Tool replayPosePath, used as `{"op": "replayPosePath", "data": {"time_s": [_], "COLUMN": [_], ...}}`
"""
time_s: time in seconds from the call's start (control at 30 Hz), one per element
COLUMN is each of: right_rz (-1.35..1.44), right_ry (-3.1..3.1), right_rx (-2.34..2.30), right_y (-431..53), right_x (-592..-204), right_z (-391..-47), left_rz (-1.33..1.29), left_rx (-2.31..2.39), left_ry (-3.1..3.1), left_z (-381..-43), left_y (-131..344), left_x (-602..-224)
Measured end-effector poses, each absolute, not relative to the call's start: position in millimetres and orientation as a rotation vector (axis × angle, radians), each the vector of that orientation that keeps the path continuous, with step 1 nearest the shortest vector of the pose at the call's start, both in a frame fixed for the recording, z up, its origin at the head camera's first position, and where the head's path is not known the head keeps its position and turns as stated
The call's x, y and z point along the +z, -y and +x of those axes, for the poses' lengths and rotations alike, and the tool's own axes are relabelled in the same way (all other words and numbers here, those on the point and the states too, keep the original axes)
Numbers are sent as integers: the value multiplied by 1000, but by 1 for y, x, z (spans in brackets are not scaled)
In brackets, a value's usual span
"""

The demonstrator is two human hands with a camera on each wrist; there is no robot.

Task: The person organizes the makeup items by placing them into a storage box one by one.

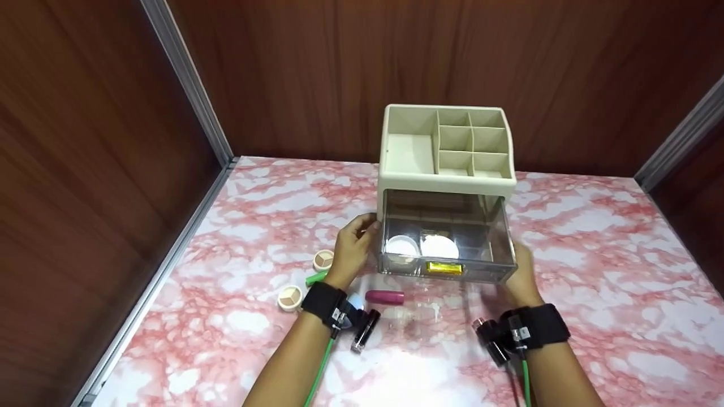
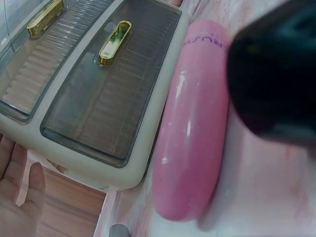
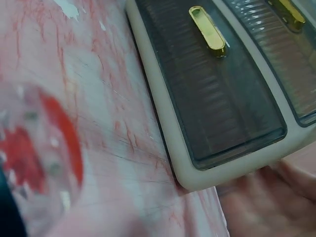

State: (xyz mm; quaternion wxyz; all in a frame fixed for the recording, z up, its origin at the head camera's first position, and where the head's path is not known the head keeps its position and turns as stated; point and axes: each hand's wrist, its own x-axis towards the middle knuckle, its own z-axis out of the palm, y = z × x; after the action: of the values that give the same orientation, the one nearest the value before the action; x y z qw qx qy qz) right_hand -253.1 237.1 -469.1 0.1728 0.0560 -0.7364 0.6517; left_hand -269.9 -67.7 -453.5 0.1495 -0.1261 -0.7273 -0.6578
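- Spreading under everything is the table, pink-and-white marble pattern, boxed in by brown wood walls with metal strips in the corners.
- On it, toward the back middle, sits the organizer: cream body, open compartments on top, one big on the left and six small ones on the right.
- Its clear drawer faces the person, with a gold handle at the front. Two white round things lie inside, side by side.
- The wrist views show two smoky drawer fronts in the cream frame, each with a gold handle, so there's a second drawer too.
- Left hand sits against the organizer's left side at drawer height, thumb at the corner. Fingers look pretty straight, so its grip is loose, just touching, not wrapped around anything.
- Right hand is at the lower right corner of the drawer, mostly hidden behind it. Honestly can't tell how its grip stands; the right wrist view only shows blurry fingers beside the frame's corner.
- Pink tube lies flat just in front of the organizer, between the wrists.
- Black tube lies by the left wrist strap.
- Two round compacts lie left of that hand, well apart from the organizer, with a green stick between them.
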Motion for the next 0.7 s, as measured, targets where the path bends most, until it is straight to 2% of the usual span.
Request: {"op": "replayPosePath", "data": {"time_s": [0.1,0.4,0.53,0.7], "right_rz": [142,180,213,180], "right_ry": [2069,2063,2084,2122], "right_rx": [1697,1834,1839,1869], "right_y": [-233,-232,-238,-241], "right_x": [-459,-452,-465,-480], "right_z": [-248,-248,-256,-262], "left_rz": [-363,-356,-368,-385], "left_rx": [-1871,-1900,-1891,-1832], "left_ry": [2097,2078,2080,2108], "left_z": [-270,-276,-290,-290], "left_y": [68,65,67,71], "left_x": [-453,-459,-475,-477]}}
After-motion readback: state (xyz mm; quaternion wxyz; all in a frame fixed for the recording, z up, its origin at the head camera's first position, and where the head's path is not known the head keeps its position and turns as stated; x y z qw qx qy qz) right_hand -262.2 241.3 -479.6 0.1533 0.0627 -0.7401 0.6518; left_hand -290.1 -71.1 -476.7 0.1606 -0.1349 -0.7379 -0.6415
